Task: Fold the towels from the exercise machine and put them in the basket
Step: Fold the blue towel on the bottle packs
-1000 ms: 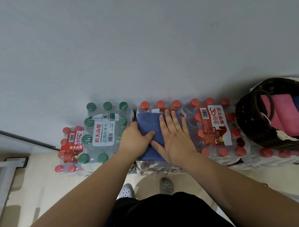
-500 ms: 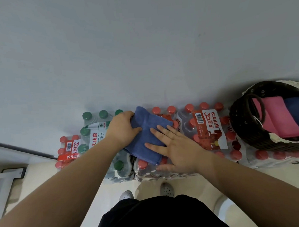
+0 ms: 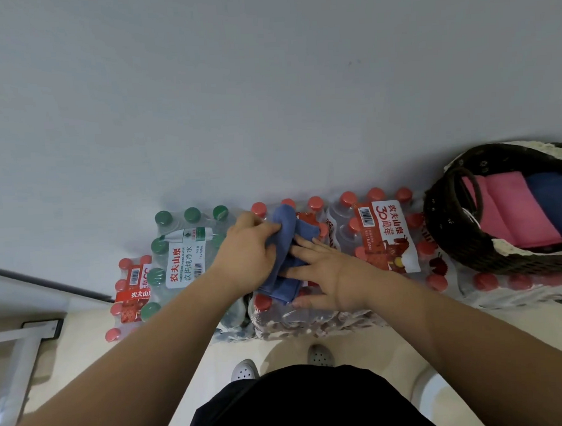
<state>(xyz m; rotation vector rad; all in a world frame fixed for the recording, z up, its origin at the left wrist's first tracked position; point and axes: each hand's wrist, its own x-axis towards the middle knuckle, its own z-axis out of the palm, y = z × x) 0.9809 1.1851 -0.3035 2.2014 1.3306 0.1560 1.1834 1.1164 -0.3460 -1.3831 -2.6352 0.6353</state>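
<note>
Our blue towel (image 3: 286,227) lies partly folded and bunched on top of a shrink-wrapped middle pack (image 3: 310,319) of red-capped bottles, which stands against the grey wall (image 3: 267,84). Our left hand (image 3: 246,254) grips the towel's far, bunched part, with the fingers curled round the cloth. Our right hand (image 3: 327,272) lies flat on the towel's right side, fingers straight and a little spread, the thumb near the towel's near edge; it presses down and grasps nothing. Just left of this pack stands a green-capped pack (image 3: 184,252) with a white label, and beyond that a lower small red pack (image 3: 131,291). On the right is a labelled red pack (image 3: 383,237). Further right, well apart from the towel under our hands, the dark woven basket (image 3: 434,219) sits on more red-capped bottles. Inside it a folded pink towel (image 3: 511,212) lies beside a dark blue towel (image 3: 556,204). Below our arms we see our pale shoes (image 3: 244,370) on the cream floor (image 3: 86,356)
</note>
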